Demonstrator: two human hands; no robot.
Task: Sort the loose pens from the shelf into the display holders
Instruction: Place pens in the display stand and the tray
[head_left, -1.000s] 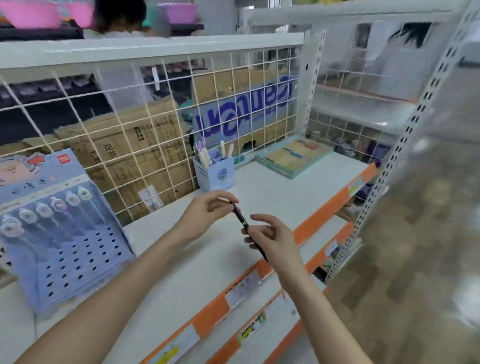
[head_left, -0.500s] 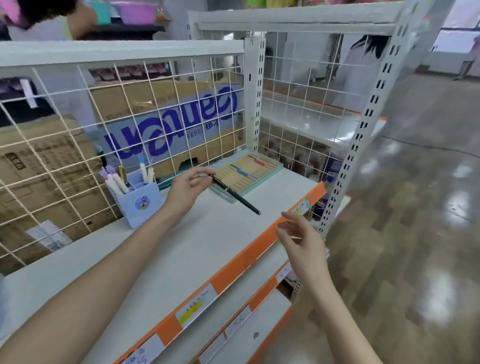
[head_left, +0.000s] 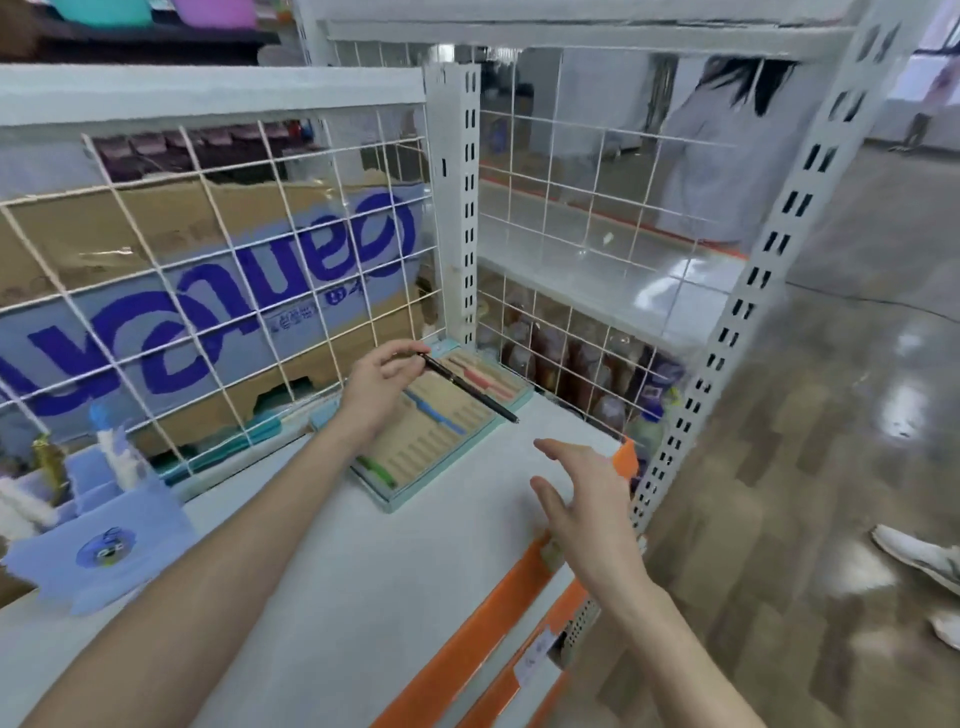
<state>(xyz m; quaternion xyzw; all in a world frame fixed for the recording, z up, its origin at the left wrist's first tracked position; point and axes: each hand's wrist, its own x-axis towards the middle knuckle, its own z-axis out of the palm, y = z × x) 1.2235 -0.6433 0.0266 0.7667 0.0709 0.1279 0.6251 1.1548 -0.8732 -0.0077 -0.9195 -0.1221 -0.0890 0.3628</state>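
Left hand now carrying the black pen over the slotted tray, frame centre.
Left fingers are pinching the pen's end; right hand is hovering, fingers spread and released.

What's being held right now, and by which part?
The left hand pinches a black pen by its back end, over the tray. The right hand holds nothing.

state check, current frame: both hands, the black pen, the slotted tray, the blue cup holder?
left hand: pinches the black pen at its end, above the tray
black pen: held in the air, tilted, over the tray
right hand: fingers spread, holds nothing, over the shelf edge
slotted pen tray: flat on the shelf, mostly empty slots, a few coloured pens
blue cup holder: upright, holding pens
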